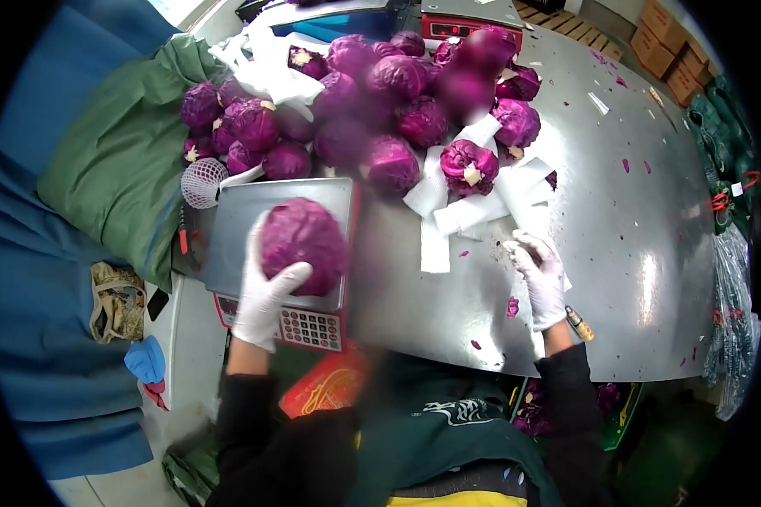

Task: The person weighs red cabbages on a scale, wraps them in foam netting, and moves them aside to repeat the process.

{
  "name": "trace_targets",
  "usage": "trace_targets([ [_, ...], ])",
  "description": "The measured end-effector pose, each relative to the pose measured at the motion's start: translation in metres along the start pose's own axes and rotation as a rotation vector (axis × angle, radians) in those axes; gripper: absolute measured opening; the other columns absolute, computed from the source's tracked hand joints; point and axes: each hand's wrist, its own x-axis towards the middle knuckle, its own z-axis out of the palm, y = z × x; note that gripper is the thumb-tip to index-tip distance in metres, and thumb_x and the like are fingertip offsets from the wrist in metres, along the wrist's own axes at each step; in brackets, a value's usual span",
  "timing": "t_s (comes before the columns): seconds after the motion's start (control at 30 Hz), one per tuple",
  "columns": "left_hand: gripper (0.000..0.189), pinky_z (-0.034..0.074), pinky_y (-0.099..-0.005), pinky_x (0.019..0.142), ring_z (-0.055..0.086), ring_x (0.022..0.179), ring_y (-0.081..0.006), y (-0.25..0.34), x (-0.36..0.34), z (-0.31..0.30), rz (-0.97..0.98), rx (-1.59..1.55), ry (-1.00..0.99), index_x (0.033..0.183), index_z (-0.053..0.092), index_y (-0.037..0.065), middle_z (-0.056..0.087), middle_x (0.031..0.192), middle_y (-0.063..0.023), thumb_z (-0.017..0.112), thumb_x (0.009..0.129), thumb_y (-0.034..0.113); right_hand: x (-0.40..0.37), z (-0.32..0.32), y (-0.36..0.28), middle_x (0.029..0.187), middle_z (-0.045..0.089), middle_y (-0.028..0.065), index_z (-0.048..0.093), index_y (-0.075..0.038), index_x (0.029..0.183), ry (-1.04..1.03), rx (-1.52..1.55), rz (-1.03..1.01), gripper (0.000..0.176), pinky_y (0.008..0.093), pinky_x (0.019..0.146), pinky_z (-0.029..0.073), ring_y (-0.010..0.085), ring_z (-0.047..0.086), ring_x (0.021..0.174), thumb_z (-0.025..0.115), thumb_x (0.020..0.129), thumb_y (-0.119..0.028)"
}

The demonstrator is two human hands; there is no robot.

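Left hand [262, 296] grips purple cabbage [304, 241] over right side of scale plate [235, 215]. Right hand [541, 283]: near front edge of counter [617, 279], grip unclear.

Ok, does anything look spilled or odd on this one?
Yes: purple leaf scraps litter the metal table like stray trimmings. Also, a blurry patch veils part of the cabbage pile, possibly a smudged lens.

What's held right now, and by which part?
Left hand holds a purple cabbage by its left side and near edge. Right hand: can't tell whether it holds anything.
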Motion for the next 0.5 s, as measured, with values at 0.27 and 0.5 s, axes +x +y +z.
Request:
trace_targets([
  [0.27, 0.1, 0.039, -0.0369, 0.106, 0.048, 0.125, -0.0263, 0.002, 0.047, -0.069, -0.112, 0.618, 0.002, 0.147, 0.027, 0.004, 0.047, 0.136, -0.0149, 0.086, 0.069, 0.023, 0.058, 0.043, 0.028, 0.114, 0.054, 0.0142, 0.057, -0.013, 0.123, -0.039, -0.983, -0.49, 0.047, 0.0396, 0.093, 0.044, 0.0309, 0.052, 0.106, 0.062, 0.076, -0.005],
  [0.5, 0.108, 0.026, -0.0442, 0.114, 0.026, 0.141, -0.0395, 0.01, 0.053, -0.069, 0.466, 1.071, -0.197, 0.149, 0.025, 0.005, 0.025, 0.152, -0.0234, 0.087, 0.062, 0.024, 0.078, 0.045, -0.007, 0.097, 0.064, 0.008, 0.065, -0.011, 0.105, 0.026, -0.879, -0.797, 0.025, 0.0409, 0.082, 0.047, 0.0298, 0.06, 0.089, 0.058, 0.083, -0.005],
])
